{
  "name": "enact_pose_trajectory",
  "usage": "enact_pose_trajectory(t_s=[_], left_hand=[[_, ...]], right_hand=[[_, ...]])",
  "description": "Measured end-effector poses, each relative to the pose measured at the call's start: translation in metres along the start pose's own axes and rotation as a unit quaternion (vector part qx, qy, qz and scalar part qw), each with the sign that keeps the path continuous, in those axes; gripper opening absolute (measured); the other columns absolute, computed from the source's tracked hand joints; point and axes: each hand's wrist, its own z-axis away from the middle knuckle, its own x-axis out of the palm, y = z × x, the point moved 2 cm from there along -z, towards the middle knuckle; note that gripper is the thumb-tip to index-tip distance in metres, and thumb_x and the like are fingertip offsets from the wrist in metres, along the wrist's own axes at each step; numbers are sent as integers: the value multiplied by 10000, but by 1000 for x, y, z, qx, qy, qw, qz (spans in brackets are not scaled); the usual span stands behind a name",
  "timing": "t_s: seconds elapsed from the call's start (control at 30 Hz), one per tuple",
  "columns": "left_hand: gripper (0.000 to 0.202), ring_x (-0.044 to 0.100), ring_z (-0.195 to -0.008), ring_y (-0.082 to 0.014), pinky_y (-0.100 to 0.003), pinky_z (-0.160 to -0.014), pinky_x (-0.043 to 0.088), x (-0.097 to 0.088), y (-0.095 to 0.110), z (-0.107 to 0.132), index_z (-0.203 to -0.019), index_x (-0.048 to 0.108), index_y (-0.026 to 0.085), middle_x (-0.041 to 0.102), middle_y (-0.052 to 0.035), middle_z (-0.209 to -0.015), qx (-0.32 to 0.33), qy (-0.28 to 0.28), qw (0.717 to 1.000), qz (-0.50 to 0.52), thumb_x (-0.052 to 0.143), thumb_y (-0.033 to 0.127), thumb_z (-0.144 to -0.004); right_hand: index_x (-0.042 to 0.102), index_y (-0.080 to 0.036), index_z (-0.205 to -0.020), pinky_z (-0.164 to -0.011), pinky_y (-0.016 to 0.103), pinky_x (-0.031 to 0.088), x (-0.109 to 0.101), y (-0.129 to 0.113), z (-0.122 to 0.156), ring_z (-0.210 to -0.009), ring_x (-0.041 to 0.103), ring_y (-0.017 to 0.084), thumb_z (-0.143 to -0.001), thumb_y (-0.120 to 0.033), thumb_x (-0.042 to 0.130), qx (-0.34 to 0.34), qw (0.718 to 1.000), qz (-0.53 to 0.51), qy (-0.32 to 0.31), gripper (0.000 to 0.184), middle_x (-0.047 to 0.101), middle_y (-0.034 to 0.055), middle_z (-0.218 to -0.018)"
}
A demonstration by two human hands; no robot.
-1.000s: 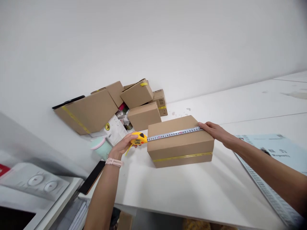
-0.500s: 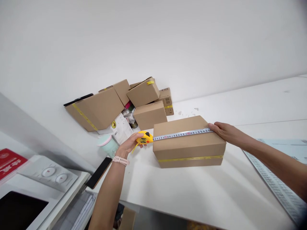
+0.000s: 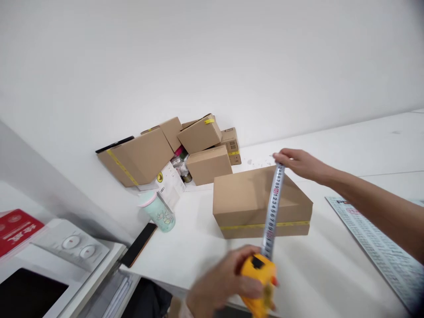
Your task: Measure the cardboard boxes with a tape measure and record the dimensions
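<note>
My left hand, slightly blurred, is closed around the yellow case of a tape measure in front of the table's near edge. From the case the metal blade runs up and away, crossing over a brown cardboard box. The blade's far end is pinched in my right hand, just above the box's back right part. The box lies on the white table with yellow tape along its front side. Whether the blade touches the box top I cannot tell.
More cardboard boxes are stacked against the wall. Left of them stand a mint-green tumbler and a black phone-like slab. A white microwave is at the lower left; a printed sheet lies at the right.
My left hand has swung the tape case from the box's left side toward me. The blade, formerly lengthwise along the box, now crosses it front to back. My right hand has moved slightly left and away.
</note>
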Motion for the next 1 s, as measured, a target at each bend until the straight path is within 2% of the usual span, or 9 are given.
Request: enact_pose_trajectory(t_s=[0.03,0.1,0.2,0.3,0.4,0.5,0.63,0.8,1.0], left_hand=[[785,673,-643,-171,-331,-636,569,20,-13,-9,-1050,583,183,701,-63,-901,4,-2,999,38,918,557,-446],[740,692,-617,-180,-305,-594,566,50,-26,-28,-990,540,195,691,-54,-877,40,2,987,156,940,508,-452],[700,713,-648,-227,-328,-507,593,73,-14,-47,-1000,552,182,666,-59,-871,100,16,973,207,891,597,-549],[690,704,-655,-222,-320,-492,602,75,6,-56,-981,598,142,650,-73,-848,107,42,973,198,860,643,-586],[688,692,-646,-206,-308,-489,603,74,13,-58,-934,615,128,639,-76,-840,101,57,974,196,853,670,-584],[691,699,-664,-208,-315,-508,609,79,7,-59,-969,608,139,647,-74,-854,109,55,969,217,831,691,-618],[663,711,-706,-223,-338,-543,619,92,-4,-61,-1030,581,159,657,-73,-901,112,50,959,254,818,664,-670],[628,729,-769,-237,-351,-575,633,102,-11,-62,-1097,572,155,642,-76,-970,113,52,958,260,780,635,-750],[644,731,-756,-226,-342,-567,632,104,-10,-59,-1156,557,164,628,-77,-1034,106,67,959,254,775,622,-760]], right_hand=[[530,-235,-692,-644,335,426,10,-2,-8,-690,540,207,-936,-669,481,3,999,25,-42,500,584,34,-710],[525,-233,-685,-669,331,423,29,-3,-25,-711,550,211,-949,-614,468,16,993,60,-97,467,600,43,-723],[539,-230,-673,-697,332,428,49,4,-46,-732,577,226,-936,-598,487,30,991,78,-106,456,638,68,-748],[569,-225,-662,-721,338,438,62,14,-61,-763,608,246,-913,-630,499,40,989,86,-110,482,659,86,-755],[556,-225,-611,-696,346,437,70,24,-68,-728,604,248,-869,-663,542,41,988,88,-120,508,646,79,-697],[522,-227,-574,-672,345,426,74,31,-70,-689,580,232,-812,-693,602,36,988,75,-133,529,616,55,-649],[540,-226,-632,-683,321,433,73,36,-66,-716,561,200,-762,-715,646,17,988,33,-152,517,619,25,-706],[497,-228,-627,-657,318,415,74,42,-64,-685,518,186,-757,-695,669,16,988,14,-153,513,565,6,-669],[495,-228,-618,-642,310,389,75,44,-65,-670,506,180,-787,-616,688,18,989,1,-144,465,559,2,-656]])
